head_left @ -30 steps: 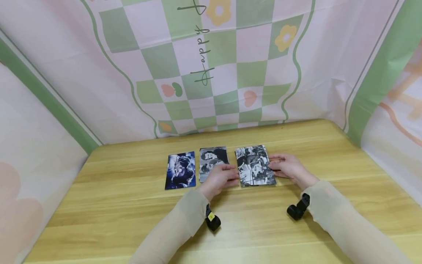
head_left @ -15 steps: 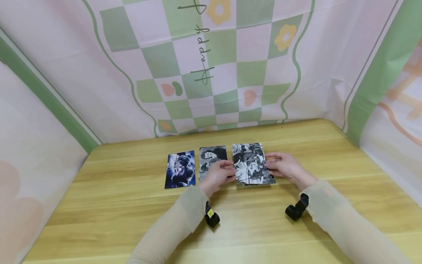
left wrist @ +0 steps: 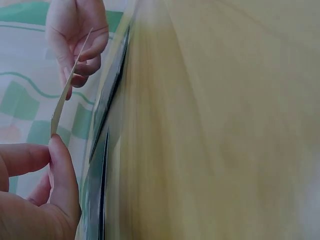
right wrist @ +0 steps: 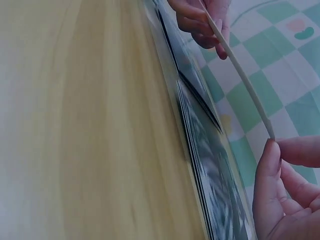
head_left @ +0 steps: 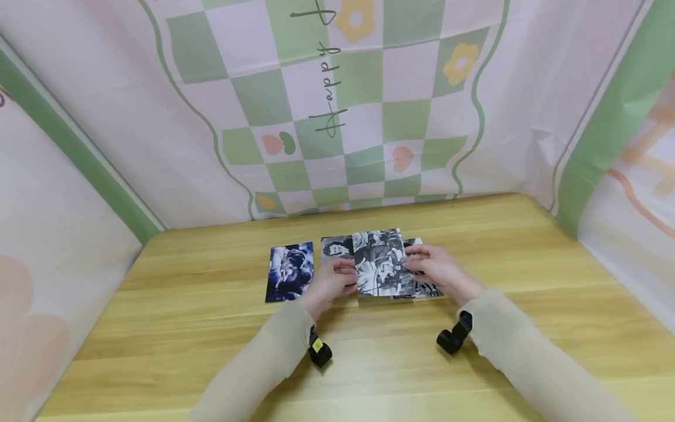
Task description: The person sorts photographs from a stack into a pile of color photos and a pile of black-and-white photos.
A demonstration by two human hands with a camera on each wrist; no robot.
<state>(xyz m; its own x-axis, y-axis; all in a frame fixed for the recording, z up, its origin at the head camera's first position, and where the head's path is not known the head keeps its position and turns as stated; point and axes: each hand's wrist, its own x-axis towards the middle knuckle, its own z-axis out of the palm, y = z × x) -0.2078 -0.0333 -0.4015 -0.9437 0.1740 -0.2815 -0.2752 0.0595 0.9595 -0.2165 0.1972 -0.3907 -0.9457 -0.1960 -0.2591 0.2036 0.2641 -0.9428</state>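
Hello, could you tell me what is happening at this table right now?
A person holds a black-and-white photo by its side edges, the left hand on one side and the right hand on the other. The wrist views show it lifted clear of the wooden table. Under it lies a stack of photos. To the left lie another black-and-white photo, partly covered, and a blue photo.

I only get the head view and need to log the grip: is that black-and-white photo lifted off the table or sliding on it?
Observer: Lifted. In the left wrist view the photo hangs clear of the table.
Operator: How is it held?
Observer: The left hand and the right hand each pinch one edge.
Operator: Anything underneath?
Observer: Yes, a stack of photos lies flat below it.
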